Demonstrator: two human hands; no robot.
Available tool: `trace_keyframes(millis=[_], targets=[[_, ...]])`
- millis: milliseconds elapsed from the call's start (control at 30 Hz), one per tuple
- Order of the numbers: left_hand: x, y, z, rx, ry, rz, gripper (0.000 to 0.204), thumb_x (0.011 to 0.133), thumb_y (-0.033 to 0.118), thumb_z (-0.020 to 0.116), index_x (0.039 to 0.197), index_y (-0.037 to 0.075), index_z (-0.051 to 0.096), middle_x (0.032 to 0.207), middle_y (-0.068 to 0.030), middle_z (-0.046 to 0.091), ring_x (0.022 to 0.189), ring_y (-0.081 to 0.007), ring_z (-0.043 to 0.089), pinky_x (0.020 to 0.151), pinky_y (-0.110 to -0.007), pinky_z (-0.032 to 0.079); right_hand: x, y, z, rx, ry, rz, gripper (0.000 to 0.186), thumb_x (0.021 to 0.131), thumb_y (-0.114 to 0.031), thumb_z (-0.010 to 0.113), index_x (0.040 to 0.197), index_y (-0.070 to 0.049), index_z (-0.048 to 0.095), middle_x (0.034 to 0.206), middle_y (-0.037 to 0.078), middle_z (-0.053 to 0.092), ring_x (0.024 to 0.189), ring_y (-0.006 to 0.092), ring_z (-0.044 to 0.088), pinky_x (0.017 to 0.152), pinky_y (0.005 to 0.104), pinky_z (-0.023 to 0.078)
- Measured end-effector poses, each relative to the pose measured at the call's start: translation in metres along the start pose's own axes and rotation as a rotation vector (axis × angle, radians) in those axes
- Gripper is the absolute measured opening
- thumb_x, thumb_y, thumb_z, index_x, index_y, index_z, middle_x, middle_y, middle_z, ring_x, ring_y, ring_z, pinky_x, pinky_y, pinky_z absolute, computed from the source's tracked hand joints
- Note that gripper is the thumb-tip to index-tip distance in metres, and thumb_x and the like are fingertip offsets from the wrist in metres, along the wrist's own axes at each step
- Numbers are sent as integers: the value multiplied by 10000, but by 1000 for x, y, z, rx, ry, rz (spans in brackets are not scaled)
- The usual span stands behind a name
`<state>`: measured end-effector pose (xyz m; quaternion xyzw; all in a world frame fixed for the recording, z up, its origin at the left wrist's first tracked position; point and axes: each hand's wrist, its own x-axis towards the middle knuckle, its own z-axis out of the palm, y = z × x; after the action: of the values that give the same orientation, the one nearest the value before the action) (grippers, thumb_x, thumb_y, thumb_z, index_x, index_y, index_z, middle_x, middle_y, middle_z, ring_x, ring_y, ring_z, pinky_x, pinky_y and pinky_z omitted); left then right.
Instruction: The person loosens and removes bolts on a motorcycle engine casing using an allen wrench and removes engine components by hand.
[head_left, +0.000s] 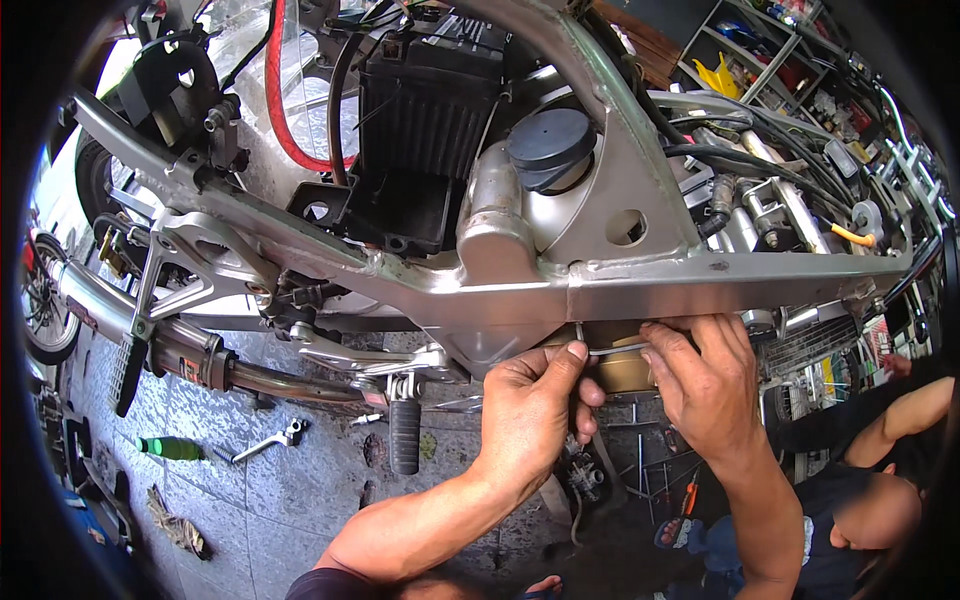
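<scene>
Under the silver motorcycle frame (640, 290), a thin L-shaped hex key (618, 349) spans the gap between my two hands. At its bend, the thumb and fingers of my left hand (525, 410) are closed on it; its short leg points up toward the frame's underside. My right hand (710, 385) pinches the far end of the long leg, knuckles close below the frame rail. Just behind the key shows a gold-coloured round cover (622, 374). Whatever the short leg meets is hidden by the frame.
A black battery box (430, 130) and a black-capped tank (550, 145) sit above the frame. A rubber-covered kick lever (404, 435) hangs at left. On the floor lie a green bottle (170, 448), a silver lever (270, 440) and a glove (178, 522). Another person (870, 520) crouches at right.
</scene>
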<state>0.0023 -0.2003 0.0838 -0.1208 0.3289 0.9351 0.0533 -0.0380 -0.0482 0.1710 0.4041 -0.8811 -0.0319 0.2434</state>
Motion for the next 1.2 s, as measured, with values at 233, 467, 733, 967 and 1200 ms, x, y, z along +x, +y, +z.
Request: trace_keyframes(millis=[233,467,733,967,1200], targets=[[-1,2,1,8,7,-7,249,930,212,597,906,-35,585,631,-86,594,406,-130,501,373,-248,421,-6,2,2,80,10,75,232,716,-112,724,935,-49,676,915,98,585,862,310,563,803,429,437],[-17,14,3,12,-6,-50,236,932,176,583,794,-15,604,632,-52,595,427,-82,471,399,-222,383,-13,-26,-12,-78,-18,49,117,746,-112,682,840,-58,638,896,115,548,809,289,534,722,447,411],[-46,12,-35,865,-52,679,171,865,150,661,912,-13,654,665,-65,598,611,-206,583,613,-311,491,-39,-80,10,973,56,682,119,867,-82,631,929,-24,548,755,81,614,568,174,596,485,273,473],[-53,42,-79,1115,-107,444,192,865,111,654,756,-32,587,640,-121,536,572,-239,528,542,-353,416,-17,-98,35,1760,112,1025,144,956,-139,543,977,3,549,741,93,634,546,120,594,471,242,487],[-34,72,-85,1201,-272,392,326,886,203,660,674,-22,557,532,-81,489,513,-128,424,494,-324,357,-2,-88,46,1597,266,1183,286,971,-274,527,919,2,580,675,90,608,442,135,554,385,228,432]])
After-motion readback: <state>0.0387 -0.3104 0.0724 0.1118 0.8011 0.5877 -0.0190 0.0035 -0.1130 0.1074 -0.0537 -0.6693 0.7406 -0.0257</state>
